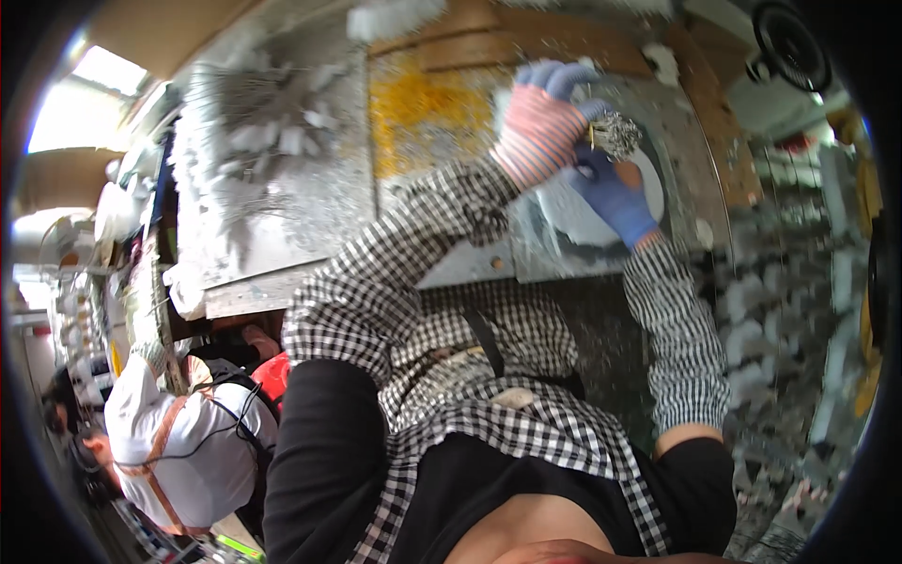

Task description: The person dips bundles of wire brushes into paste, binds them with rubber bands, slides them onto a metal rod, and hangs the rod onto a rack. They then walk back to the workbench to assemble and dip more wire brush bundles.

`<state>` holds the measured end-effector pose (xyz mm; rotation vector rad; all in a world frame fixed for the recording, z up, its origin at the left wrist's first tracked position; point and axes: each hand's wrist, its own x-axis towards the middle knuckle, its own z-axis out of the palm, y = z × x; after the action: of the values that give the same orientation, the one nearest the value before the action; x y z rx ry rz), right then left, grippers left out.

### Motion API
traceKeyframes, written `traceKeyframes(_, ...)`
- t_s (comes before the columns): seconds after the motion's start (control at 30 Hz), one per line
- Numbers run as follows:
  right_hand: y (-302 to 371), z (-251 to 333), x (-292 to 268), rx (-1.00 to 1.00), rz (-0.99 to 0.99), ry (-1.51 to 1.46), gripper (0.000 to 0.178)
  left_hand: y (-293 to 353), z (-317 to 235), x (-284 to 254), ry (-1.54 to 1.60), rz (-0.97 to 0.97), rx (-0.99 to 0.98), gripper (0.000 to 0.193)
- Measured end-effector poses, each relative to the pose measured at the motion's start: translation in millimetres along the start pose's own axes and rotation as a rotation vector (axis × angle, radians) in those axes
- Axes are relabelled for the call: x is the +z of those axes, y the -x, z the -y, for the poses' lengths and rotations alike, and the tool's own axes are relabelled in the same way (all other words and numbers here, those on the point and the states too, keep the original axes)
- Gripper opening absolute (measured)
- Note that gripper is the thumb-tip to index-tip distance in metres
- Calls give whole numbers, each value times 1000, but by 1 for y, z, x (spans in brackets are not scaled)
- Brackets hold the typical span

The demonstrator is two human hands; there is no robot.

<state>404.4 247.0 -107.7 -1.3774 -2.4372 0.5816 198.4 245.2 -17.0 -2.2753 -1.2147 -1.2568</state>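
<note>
A bundle of thin silvery metal wires (617,134) stands between my two hands over the right part of the worktable, its looped or bent ends facing up. My left hand (550,122), in a pink-striped glove with blue fingers, closes round the bundle's left side. From below, my right hand (615,195) in a blue glove grips the same bundle, thumb and fingers curled in. The lower part of the bundle is hidden by the gloves. Under my right hand lies a white round disc (566,218) on the grey, smeared tabletop.
Many thin wires with white tufts (249,122) lie heaped on the table's left side. Yellow powdery stains (423,103) mark the middle board. A black round fan-like object (791,47) stands far right. Lower left, another person in a white top (188,451) sits close by.
</note>
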Motion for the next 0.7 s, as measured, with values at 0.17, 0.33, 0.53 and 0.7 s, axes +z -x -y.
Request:
traceKeyframes(0.17, 80, 162, -143, -85, -401, -261, 18, 36, -21, -74, 1409, -437, -888, 38)
traceKeyframes(0.33, 74, 214, -186, -263, -547, -287, 13, 94, -53, -142, 1818, -516, -1734, 61)
traceKeyframes(0.53, -26, 315, -170, -668, -252, -202, 12, 150, -23, -183, 1837, -503, -1654, 47)
traceKeyframes(0.7, -196, 381, -129, -1046, -399, 137, 31, 91, 76, -292, 1268, -517, -1138, 27)
